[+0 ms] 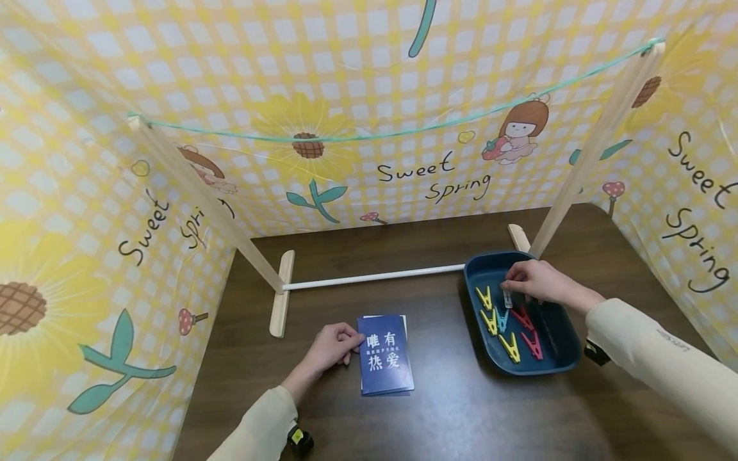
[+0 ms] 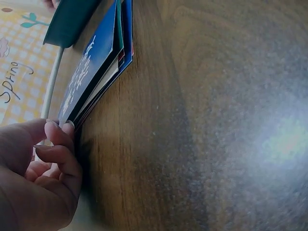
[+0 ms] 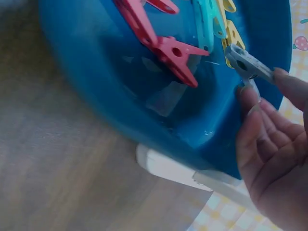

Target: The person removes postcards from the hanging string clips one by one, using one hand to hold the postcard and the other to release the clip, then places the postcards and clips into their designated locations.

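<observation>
A small stack of cards (image 1: 386, 365) lies on the table, the top one dark blue with white characters. My left hand (image 1: 333, 349) pinches the left edge of the top blue card (image 2: 89, 67), which is lifted a little from those beneath in the left wrist view. Over the dark blue tray (image 1: 556, 336), my right hand (image 1: 539, 282) holds a grey clothespin (image 3: 248, 62) between thumb and fingers. Several other clothespins lie in the tray: yellow clothespins (image 1: 510, 347), red clothespins (image 1: 533, 344) and a teal clothespin (image 1: 502, 319).
Behind the cards stands a wooden frame, with a left post (image 1: 202, 198), a right post (image 1: 596, 147) and a white bar (image 1: 375, 277) low between them. A green string (image 1: 357, 137) spans the post tops. Patterned cloth (image 1: 369, 77) surrounds the brown table (image 1: 450, 416).
</observation>
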A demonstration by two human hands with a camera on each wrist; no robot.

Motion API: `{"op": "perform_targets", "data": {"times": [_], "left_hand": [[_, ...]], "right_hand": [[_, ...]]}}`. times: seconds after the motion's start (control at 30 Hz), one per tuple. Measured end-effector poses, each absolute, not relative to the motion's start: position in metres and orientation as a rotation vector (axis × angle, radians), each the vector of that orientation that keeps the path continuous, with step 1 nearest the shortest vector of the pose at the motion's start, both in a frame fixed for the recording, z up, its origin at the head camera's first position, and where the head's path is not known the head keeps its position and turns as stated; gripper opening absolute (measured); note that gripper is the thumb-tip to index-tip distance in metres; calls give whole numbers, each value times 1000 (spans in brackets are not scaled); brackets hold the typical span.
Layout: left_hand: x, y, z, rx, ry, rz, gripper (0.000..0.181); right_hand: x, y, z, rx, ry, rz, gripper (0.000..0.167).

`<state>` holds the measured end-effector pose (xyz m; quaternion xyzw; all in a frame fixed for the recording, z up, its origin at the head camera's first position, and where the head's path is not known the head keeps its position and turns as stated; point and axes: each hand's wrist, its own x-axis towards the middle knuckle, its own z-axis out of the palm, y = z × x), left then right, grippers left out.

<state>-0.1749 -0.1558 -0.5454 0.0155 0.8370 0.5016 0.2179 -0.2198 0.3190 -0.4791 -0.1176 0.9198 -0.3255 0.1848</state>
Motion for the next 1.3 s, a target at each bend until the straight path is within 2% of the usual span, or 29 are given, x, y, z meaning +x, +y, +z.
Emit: {"op": "perform_targets", "data": {"times": [0.47,1.3], "left_hand": [[-174,-153,-548,4,2341,1455,21],[-174,-155,-557,14,2394,1409,28]], "right_hand": [[-241,303,-485,-290,2583,-744,27],[-249,295,-493,-201,2588,-637,35]]}}
